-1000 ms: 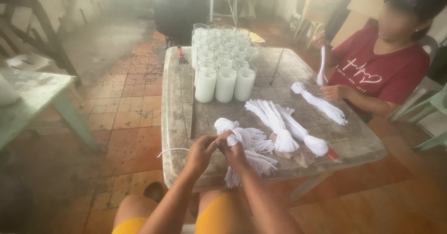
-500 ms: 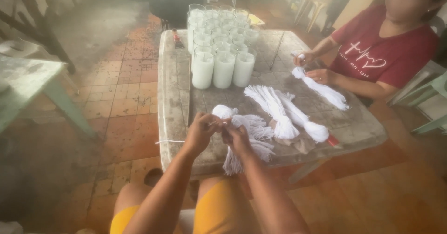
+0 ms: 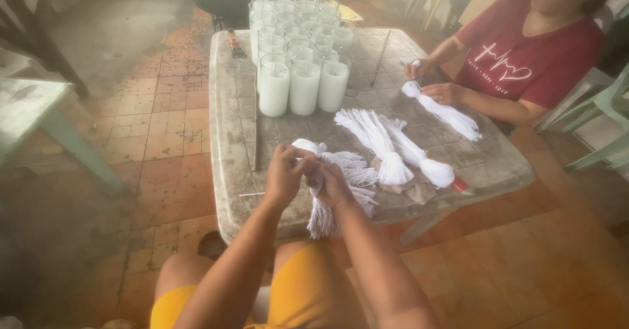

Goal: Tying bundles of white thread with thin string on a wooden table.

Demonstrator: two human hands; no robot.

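1. Your left hand (image 3: 283,172) and right hand (image 3: 329,182) are meeting at the near table edge, fingers pinching closed on a white string bundle (image 3: 341,172).
2. The bundle is lying on the stone table (image 3: 229,139), its loose tail hanging over the edge.
3. Two more bundles (image 3: 386,149) are resting just right of it.
4. Glass candles (image 3: 298,54) are standing behind.
5. A person in a red shirt (image 3: 524,54) is handling another bundle across the table.
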